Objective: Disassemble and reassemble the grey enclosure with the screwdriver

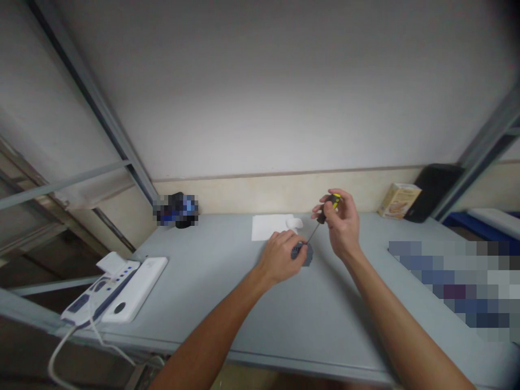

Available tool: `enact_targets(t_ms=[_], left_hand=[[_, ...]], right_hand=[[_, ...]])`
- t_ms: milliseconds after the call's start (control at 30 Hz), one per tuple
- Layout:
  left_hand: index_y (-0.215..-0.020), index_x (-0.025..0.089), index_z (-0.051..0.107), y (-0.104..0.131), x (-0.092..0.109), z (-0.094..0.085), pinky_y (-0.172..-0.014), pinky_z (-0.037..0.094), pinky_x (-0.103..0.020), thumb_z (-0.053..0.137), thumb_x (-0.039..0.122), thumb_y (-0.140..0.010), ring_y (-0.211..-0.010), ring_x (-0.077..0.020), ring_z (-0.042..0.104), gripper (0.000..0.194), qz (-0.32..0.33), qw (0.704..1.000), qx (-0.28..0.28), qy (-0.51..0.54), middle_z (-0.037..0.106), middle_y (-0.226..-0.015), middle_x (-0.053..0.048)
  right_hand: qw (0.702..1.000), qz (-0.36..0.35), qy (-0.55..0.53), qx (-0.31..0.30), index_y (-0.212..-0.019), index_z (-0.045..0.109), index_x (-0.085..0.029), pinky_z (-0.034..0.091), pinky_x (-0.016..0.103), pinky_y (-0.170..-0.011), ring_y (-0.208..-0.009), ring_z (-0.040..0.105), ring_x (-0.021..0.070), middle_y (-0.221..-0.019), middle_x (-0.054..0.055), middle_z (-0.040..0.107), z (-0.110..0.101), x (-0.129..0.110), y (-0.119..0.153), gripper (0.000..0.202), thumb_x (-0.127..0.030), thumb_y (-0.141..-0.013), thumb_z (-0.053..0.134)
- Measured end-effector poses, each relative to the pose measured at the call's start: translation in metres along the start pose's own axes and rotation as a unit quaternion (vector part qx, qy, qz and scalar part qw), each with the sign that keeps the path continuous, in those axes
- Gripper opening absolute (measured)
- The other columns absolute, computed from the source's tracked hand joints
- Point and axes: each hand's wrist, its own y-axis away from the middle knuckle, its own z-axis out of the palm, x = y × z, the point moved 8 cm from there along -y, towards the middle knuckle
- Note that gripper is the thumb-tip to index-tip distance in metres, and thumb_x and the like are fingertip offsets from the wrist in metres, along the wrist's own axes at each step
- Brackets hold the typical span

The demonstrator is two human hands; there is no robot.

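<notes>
My right hand (343, 219) is closed around the black and yellow handle of a screwdriver (322, 218). Its thin shaft slants down to the left, the tip at a small dark grey object (309, 255) on the table. Over that object lies my left hand (282, 254), its fingers gripping it and hiding much of it. The object looks flat with ridges or slots; its kind cannot be made out. Just behind my left hand are white sheets of paper (264, 227) and a small white rounded item (294, 222).
On the grey table (195, 292), a power strip (97, 295) with cables and a long white device (138, 287) stand at left. A yellowish box (400, 200) leans near a black object (434, 189) at back right. Blurred items lie at back left and right.
</notes>
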Motion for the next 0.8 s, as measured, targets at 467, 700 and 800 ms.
enact_targets(t_ms=[467, 700, 800], left_hand=[[-0.101, 0.024, 0.069, 0.000, -0.004, 0.002, -0.087, 0.048, -0.038, 0.063, 0.025, -0.096, -0.097, -0.0219, 0.068, 0.008, -0.035, 0.999, -0.002, 0.022, 0.075, -0.102, -0.003], [-0.100, 0.022, 0.069, 0.000, -0.002, 0.000, -0.088, 0.047, -0.036, 0.062, 0.026, -0.098, -0.095, -0.0205, 0.068, 0.009, -0.012, 0.999, 0.013, 0.038, 0.074, -0.100, -0.003], [-0.097, 0.021, 0.069, 0.000, -0.002, 0.000, -0.088, 0.047, -0.035, 0.062, 0.026, -0.098, -0.095, -0.0198, 0.068, 0.009, -0.002, 0.999, 0.018, 0.046, 0.073, -0.097, -0.003]], right_hand=[[0.998, 0.046, -0.029, -0.023, -0.117, 0.058, -0.031, 0.057, 0.031, -0.065, -0.074, 0.069, 0.0169, -0.095, 0.001, 0.065, 0.003, 0.001, -0.002, 0.028, -0.045, -0.094, 0.062], [1.000, 0.013, -0.007, 0.017, -0.107, 0.066, -0.026, 0.050, 0.026, -0.061, -0.068, 0.060, 0.0144, -0.079, -0.002, 0.061, -0.011, -0.002, -0.006, 0.024, -0.033, -0.086, 0.075], [0.998, 0.051, -0.038, -0.002, -0.112, 0.065, -0.027, 0.052, 0.028, -0.065, -0.073, 0.065, 0.0159, -0.090, 0.001, 0.068, -0.010, 0.004, -0.007, 0.025, -0.035, -0.089, 0.069]])
